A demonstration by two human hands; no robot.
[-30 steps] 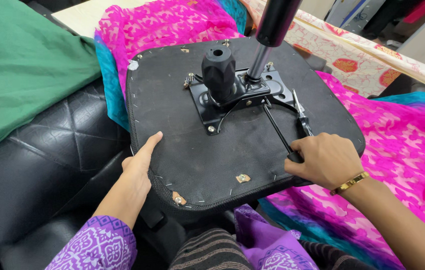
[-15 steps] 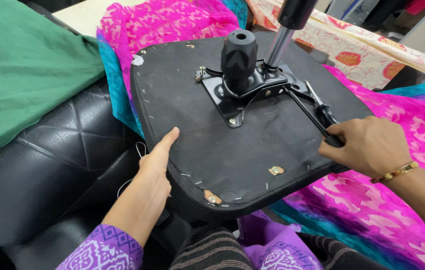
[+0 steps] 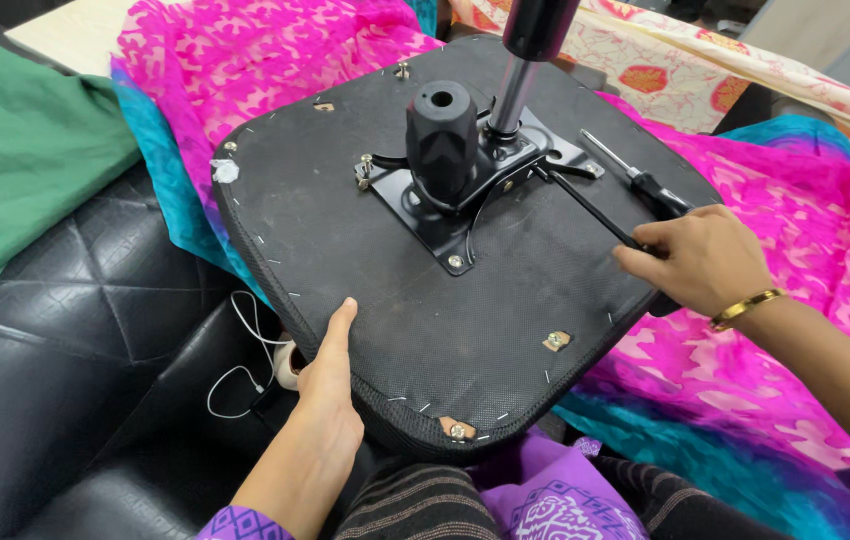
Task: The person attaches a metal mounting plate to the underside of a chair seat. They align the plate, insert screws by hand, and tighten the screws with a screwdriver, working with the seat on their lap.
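An upturned office chair seat with a black fabric underside rests on my lap. A black metal plate is bolted at its middle, with a black knob and a gas cylinder rising from it. My left hand lies flat against the seat's near left edge, fingers together. My right hand is closed on the grip end of the thin black lever that runs out from the plate. A screwdriver lies on the seat just beyond that hand.
Pink and teal patterned cloth spreads under and right of the seat. Green cloth covers a black quilted sofa at left. A white cable lies on the sofa by my left hand. Cream and orange printed fabric lies behind.
The seat has turned clockwise and shifted left across my lap. My left hand slid toward the seat's near corner; my right hand kept hold of the lever. The white cable came into view.
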